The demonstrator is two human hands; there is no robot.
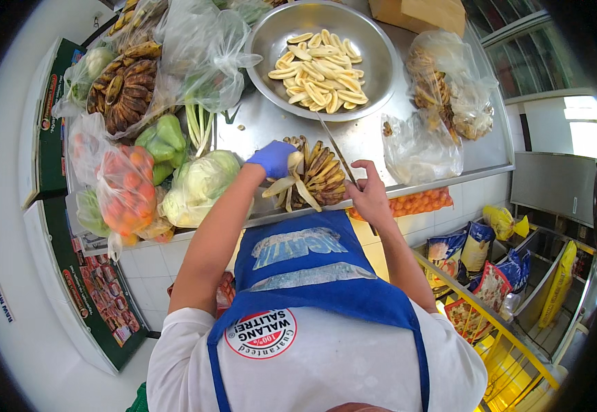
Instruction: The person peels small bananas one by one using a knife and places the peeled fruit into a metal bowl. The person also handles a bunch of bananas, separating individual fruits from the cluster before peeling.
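My left hand (274,159), in a blue-violet glove, grips a partly peeled banana (294,160). Strips of pale peel (306,193) hang from that fruit toward the table's front edge. Just right of the glove lies a bunch of brown-spotted bananas (327,175), and its far side is partly covered by the glove. My bare right hand (369,198) holds a long thin knife (339,152), its blade slanting up and left over the table toward the bowl. Beyond both hands stands a large steel bowl (381,77) with a heap of peeled, slit bananas (324,72) inside.
Bagged tomatoes (128,180), a cabbage (203,183), green peppers (163,140) and a dark banana bunch (126,92) crowd the steel table's (236,134) left side. Plastic bags (422,147) lie at right. A cardboard box (422,13) sits behind. Below the edge hangs an orange net sack (422,202).
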